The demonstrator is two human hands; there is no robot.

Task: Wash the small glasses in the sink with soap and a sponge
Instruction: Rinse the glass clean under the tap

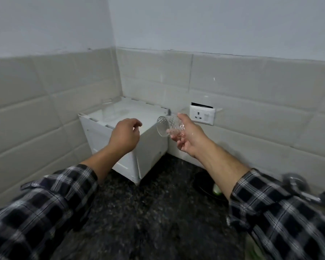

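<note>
Right hand (pixel 186 136) grips a small glass (pixel 166 126) mid-frame, left hand (pixel 125 136) loosely curled, empty
White box (pixel 152 147) on dark speckled counter (pixel 148 212) against grey tiled walls (pixel 233 81); socket (pixel 202 115) right of centre

The right hand (pixel 188 136) gripped a small glass (pixel 166 126), thumb above the grip and fingers curled beneath, with the right forearm (pixel 219 162) running back and down from it. Left of the grip and apart from it, the left hand (pixel 125 136) hovered palm down, fingers loosely curled, holding nothing
</note>
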